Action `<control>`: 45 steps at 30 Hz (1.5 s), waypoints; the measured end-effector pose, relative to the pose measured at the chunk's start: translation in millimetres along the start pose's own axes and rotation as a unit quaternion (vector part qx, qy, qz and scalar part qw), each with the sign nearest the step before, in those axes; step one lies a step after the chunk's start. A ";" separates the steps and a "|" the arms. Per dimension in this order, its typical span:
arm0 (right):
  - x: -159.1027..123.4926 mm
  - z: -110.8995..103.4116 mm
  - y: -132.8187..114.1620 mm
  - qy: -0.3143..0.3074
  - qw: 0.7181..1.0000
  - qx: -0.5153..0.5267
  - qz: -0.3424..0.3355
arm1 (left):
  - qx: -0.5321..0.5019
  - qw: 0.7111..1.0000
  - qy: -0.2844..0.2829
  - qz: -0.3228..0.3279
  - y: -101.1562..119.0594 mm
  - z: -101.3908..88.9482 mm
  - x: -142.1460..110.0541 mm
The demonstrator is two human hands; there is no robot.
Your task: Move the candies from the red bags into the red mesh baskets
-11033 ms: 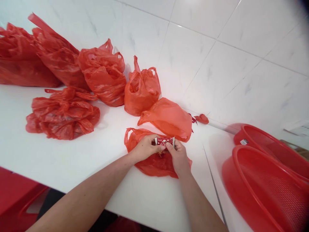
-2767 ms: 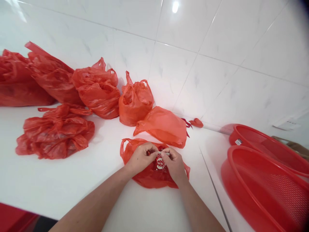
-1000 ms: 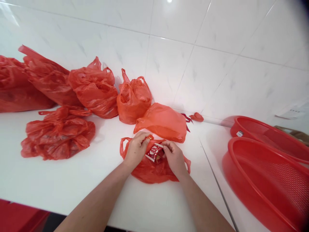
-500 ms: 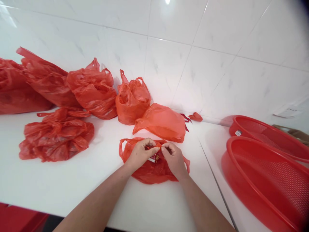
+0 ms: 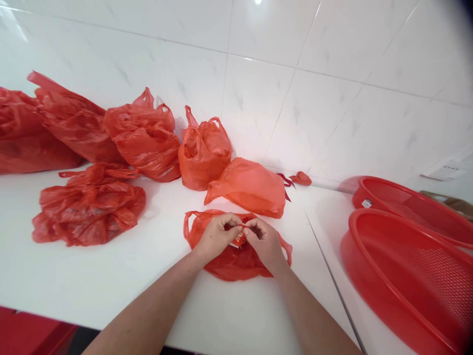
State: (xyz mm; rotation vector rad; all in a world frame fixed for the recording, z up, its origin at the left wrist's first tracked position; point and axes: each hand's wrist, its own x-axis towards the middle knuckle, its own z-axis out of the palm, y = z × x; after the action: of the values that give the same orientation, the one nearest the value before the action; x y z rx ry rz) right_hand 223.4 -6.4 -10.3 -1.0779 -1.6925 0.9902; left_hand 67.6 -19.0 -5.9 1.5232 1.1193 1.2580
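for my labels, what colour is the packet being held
The packet is red with yellow print, in the head view.

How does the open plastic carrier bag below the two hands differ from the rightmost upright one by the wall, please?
The open bag lies spread low, while the upright bag stands tall and rounded. The open bag's loop handles flop to left and right; the upright bag's point upward. The left hand and right hand are over the open bag; neither touches the upright bag. Both are red plastic bags on the white table.
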 end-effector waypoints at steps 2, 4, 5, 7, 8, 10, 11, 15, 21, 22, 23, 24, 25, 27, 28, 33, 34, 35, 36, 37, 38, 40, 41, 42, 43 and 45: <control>0.2 -0.1 -0.6 -0.009 1.000 0.002 0.001 | 0.001 1.000 -0.001 0.001 -0.9 0.2 -0.2; 0.0 -0.4 -1.1 -0.012 1.000 0.002 0.001 | 0.002 1.000 -0.007 -0.002 -1.2 0.0 -0.2; -0.2 -0.7 -1.2 -0.012 1.000 0.002 0.001 | 0.001 1.000 -0.010 -0.004 -1.2 -0.2 -0.2; -0.6 -1.2 -0.8 -0.013 1.000 0.001 0.003 | -0.005 1.000 -0.019 -0.012 -1.0 -0.6 -0.2; -0.8 -1.5 -0.5 -0.013 1.000 -0.001 0.005 | -0.006 1.000 -0.023 -0.014 -0.8 -0.7 -0.2; -1.1 -1.9 0.2 -0.015 1.000 -0.005 0.006 | 0.004 1.000 -0.027 -0.014 -0.5 -0.8 -0.2; -1.1 -2.0 0.4 -0.015 1.000 -0.006 0.006 | 0.016 0.999 -0.026 -0.009 -0.5 -0.7 -0.2; -1.0 -2.0 -0.1 -0.013 1.000 -0.010 0.001 | 0.088 0.995 -0.013 0.033 -1.6 -0.3 -0.2; -0.7 -2.9 -1.2 -0.015 1.000 -0.015 0.004 | 0.177 0.980 -0.007 0.089 -0.7 -0.2 -1.7; -0.6 -3.0 -1.3 -0.018 1.000 -0.013 0.004 | 0.183 0.979 -0.007 0.094 0.0 -0.1 -2.0; -0.6 -3.0 -1.4 -0.021 1.000 -0.010 0.005 | 0.186 0.978 -0.008 0.097 0.8 0.0 -2.4; -0.6 -2.9 -1.6 -0.024 1.000 -0.005 0.005 | 0.186 0.978 -0.010 0.099 1.6 0.1 -2.7; -0.6 -2.9 -1.8 -0.028 1.000 0.002 0.005 | 0.185 0.978 -0.013 0.099 2.4 0.0 -2.9; -0.6 -3.2 -2.0 -0.032 0.999 0.010 0.004 | 0.182 0.979 -0.018 0.094 4.0 -1.0 -3.0; -0.3 -3.8 -1.7 -0.025 1.000 0.006 0.004 | 0.186 0.978 -0.017 0.090 4.8 -2.2 -2.8; 4.5 -11.8 3.6 0.094 0.994 -0.047 -0.003 | 0.266 0.962 0.031 0.049 7.1 -14.3 0.4; 5.9 -13.5 5.1 0.115 0.992 -0.049 -0.001 | 0.282 0.958 0.024 0.040 6.7 -16.2 0.9; 7.1 -14.7 6.5 0.129 0.990 -0.050 0.003 | 0.296 0.954 0.008 0.036 5.9 -17.4 1.3; 8.0 -15.3 7.6 0.139 0.989 -0.053 0.008 | 0.309 0.950 -0.013 0.037 4.7 -17.8 1.4; 8.7 -15.4 8.5 0.145 0.988 -0.057 0.011 | 0.321 0.946 -0.032 0.041 3.2 -17.3 1.1; 9.0 -15.1 9.0 0.147 0.987 -0.061 0.013 | 0.331 0.941 -0.045 0.047 1.6 -16.2 0.7; 9.0 -13.6 9.3 0.143 0.988 -0.063 0.017 | 0.344 0.936 -0.053 0.055 -1.3 -13.3 -0.5; 8.8 -12.9 9.0 0.141 0.988 -0.062 0.021 | 0.343 0.936 -0.050 0.054 -2.3 -11.9 -0.9; 8.7 -12.3 8.7 0.139 0.988 -0.060 0.027 | 0.337 0.939 -0.045 0.052 -2.8 -10.9 -1.1; 8.5 -11.9 8.3 0.138 0.988 -0.060 0.032 | 0.329 0.942 -0.041 0.051 -3.0 -10.2 -1.0; 8.3 -11.6 8.1 0.134 0.989 -0.059 0.038 | 0.319 0.946 -0.028 0.051 -2.7 -9.9 -0.1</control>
State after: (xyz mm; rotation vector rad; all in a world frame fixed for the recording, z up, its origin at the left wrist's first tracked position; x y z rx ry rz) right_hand 234.2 5.7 -12.3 -1.2991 -1.5138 0.7614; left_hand 57.5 -17.8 -7.1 2.0970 1.5148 0.9470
